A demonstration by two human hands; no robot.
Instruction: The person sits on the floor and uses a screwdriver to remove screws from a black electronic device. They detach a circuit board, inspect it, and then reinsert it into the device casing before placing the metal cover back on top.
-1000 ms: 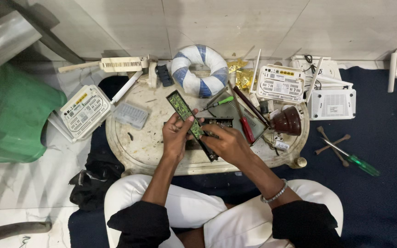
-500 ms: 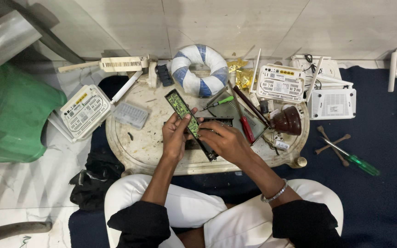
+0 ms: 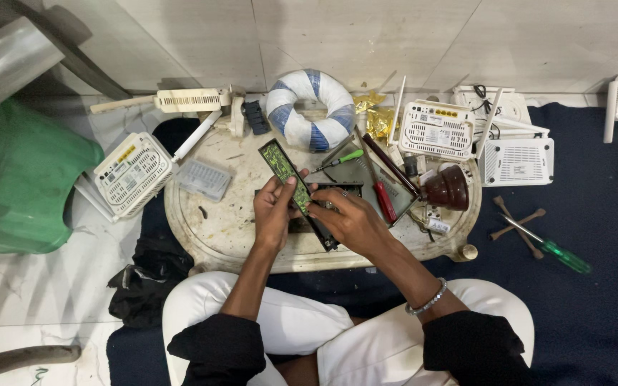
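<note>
- Little moved since earlier frames; board [image 3: 285,170] kept tilted above surface [image 3: 216,229].
- Left hand [image 3: 273,214] pinched on board's near end; right hand [image 3: 348,221] closed at its edge.
- Board judged light, stiff, fragile: best held by edges.

I see low round cream desk [image 3: 216,236], surface stained. On it: blue-white striped ring [image 3: 310,109], white router [image 3: 438,129], red-handled screwdriver [image 3: 384,200], green-handled screwdriver [image 3: 345,157], clear plastic case [image 3: 204,179], brown pot [image 3: 448,188].

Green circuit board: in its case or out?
Out: bare green circuit board held up by left hand and right hand, no casing around it.
</note>
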